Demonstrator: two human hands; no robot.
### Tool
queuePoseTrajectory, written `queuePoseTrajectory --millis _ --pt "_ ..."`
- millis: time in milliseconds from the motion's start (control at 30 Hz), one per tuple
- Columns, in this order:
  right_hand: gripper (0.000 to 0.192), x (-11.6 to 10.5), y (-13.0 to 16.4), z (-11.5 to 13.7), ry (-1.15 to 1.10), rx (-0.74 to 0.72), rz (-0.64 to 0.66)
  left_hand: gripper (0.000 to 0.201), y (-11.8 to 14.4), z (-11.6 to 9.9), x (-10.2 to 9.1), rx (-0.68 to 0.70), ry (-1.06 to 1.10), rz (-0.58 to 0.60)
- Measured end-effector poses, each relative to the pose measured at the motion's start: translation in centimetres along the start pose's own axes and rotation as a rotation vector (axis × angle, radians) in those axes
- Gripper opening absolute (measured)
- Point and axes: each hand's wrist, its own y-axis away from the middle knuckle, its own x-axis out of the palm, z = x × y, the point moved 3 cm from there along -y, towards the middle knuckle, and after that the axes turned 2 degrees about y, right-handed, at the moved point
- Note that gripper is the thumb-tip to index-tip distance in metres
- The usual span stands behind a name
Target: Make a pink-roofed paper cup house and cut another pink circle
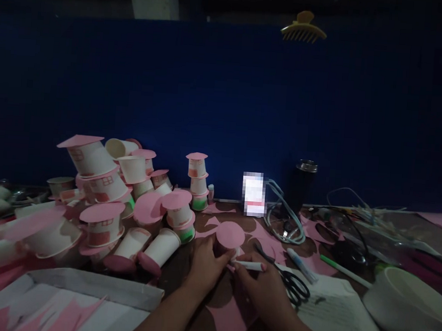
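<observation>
Left hand (204, 262) cupping the side of a pink-lidded paper cup (230, 238), fingers curled round it, steadying it near the middle of the desk (183, 269). Right hand (261, 284) pinching a white marker (250, 265), fingers closed on its barrel, tip lying against the cup's lower wall. Judging by this: drawing on the cup's side, as on the finished ones; next calling for a steady line and a slight turn of the cup under the left hand.

Just right of the right hand, lying on the desk: one pair of black scissors (292, 281), one more pen with a pale barrel (302, 266), one green-tipped pen (344, 270). Farther right, one white bowl (401, 299) sitting on printed paper (331, 314). Behind, one dark flask (300, 188) standing by a coil of pale cable (283, 220).

Left, piling up: a heap of finished cups (123, 204), roughly fifteen, too tumbled for an exact count, some upright, some tipped over. Pink paper scraps (261, 236) scattering around. One yellow hair claw (303, 29) hanging on the blue wall, far right.
</observation>
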Motion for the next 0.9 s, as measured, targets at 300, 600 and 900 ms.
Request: queuePoseTrajectory --millis 300,600,900 --pt "0.019 0.2 -0.2 -0.4 0.044 0.003 0.027 0.048 0.0 0.1 0.1 0.015 0.021 -0.001" --pt "0.019 -0.1 -0.3 -0.3 0.102 0.021 0.014 0.047 0.0 0.2 0.1 0.025 0.049 -0.002" --pt "0.022 -0.5 -1.1 -0.9 0.201 0.065 -0.031 0.044 0.1 -0.3 -0.2 0.027 0.064 0.015"
